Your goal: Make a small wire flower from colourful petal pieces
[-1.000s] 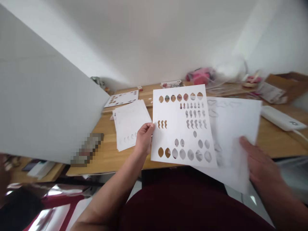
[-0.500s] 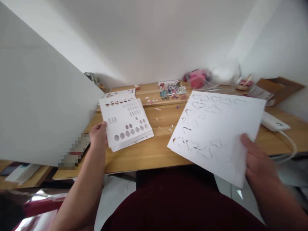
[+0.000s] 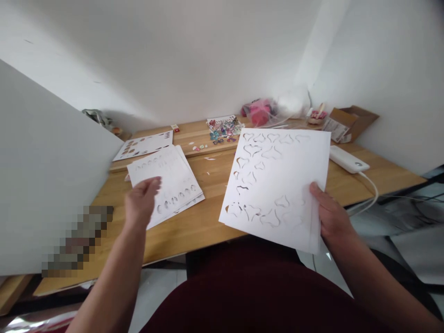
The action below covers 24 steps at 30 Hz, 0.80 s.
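Note:
My right hand [image 3: 331, 212] is closed on the right edge of white cut-out sheets [image 3: 274, 180], thumb on top. Curvy outlined openings run along their top, left and lower parts; at least two sheets overlap. My left hand [image 3: 143, 200] is in front of the left part of a stack of white sheets [image 3: 176, 185] over the desk. Its fingers are curled together with no paper visible between them. Rows of leaf-like holes show in the stack, blurred on the top sheet.
Another cut-out sheet [image 3: 138, 147] lies on the raised back ledge. Colourful small cut-outs [image 3: 224, 128] sit on a paper farther right. Behind are a pink bagged item [image 3: 260, 113] and an open cardboard box [image 3: 350, 122]. A white power strip [image 3: 348, 159] with a cable lies at right.
My left hand has come off the stack's left edge and moved in over its front. The right-hand sheets have shifted left in view and stand more upright. The whole view has turned.

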Each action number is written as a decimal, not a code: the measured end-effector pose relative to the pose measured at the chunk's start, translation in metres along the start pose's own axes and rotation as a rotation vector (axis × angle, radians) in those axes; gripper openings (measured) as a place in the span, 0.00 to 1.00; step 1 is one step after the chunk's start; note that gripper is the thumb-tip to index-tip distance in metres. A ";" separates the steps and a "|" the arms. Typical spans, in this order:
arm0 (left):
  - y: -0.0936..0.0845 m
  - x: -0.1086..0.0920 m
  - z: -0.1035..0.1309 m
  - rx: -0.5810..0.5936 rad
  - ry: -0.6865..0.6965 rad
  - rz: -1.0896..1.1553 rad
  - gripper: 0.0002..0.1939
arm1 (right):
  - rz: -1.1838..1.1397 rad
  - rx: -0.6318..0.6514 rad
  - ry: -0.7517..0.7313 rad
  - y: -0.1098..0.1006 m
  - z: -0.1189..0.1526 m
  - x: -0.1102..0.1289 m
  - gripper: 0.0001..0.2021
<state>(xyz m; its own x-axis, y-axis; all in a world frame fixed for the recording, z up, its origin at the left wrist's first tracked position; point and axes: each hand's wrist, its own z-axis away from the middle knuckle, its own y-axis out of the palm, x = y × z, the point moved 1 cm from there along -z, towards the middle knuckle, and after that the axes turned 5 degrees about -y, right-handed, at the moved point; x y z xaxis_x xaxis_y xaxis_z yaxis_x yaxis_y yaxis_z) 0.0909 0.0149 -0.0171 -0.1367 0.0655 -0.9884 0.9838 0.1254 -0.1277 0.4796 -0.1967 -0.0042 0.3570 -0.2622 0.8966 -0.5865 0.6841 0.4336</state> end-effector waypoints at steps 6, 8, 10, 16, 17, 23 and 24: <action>0.085 -0.034 0.069 0.566 -0.115 0.091 0.19 | 0.005 0.082 0.073 0.007 0.005 -0.007 0.17; 0.098 -0.039 0.081 0.632 -0.147 0.104 0.18 | 0.001 0.102 0.097 0.007 0.005 -0.009 0.17; 0.103 -0.040 0.086 0.645 -0.148 0.109 0.17 | -0.006 0.098 0.111 0.006 0.005 -0.010 0.16; 0.101 -0.036 0.088 0.578 -0.113 0.129 0.17 | -0.013 0.074 0.113 0.005 0.007 -0.010 0.14; 0.101 -0.036 0.089 0.565 -0.109 0.138 0.16 | -0.013 0.073 0.109 0.006 0.008 -0.009 0.14; 0.102 -0.037 0.094 0.573 -0.160 0.199 0.17 | -0.030 0.071 0.077 0.014 0.009 -0.003 0.12; 0.103 -0.037 0.095 0.592 -0.168 0.200 0.19 | -0.033 0.074 0.074 0.014 0.009 -0.003 0.13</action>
<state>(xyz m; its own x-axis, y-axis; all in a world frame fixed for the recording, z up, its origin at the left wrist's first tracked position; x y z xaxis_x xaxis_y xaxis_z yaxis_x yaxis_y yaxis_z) 0.2080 -0.0689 -0.0013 0.0288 -0.1310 -0.9910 0.8924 -0.4432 0.0845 0.4635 -0.1922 0.0003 0.4283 -0.2306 0.8737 -0.6245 0.6233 0.4707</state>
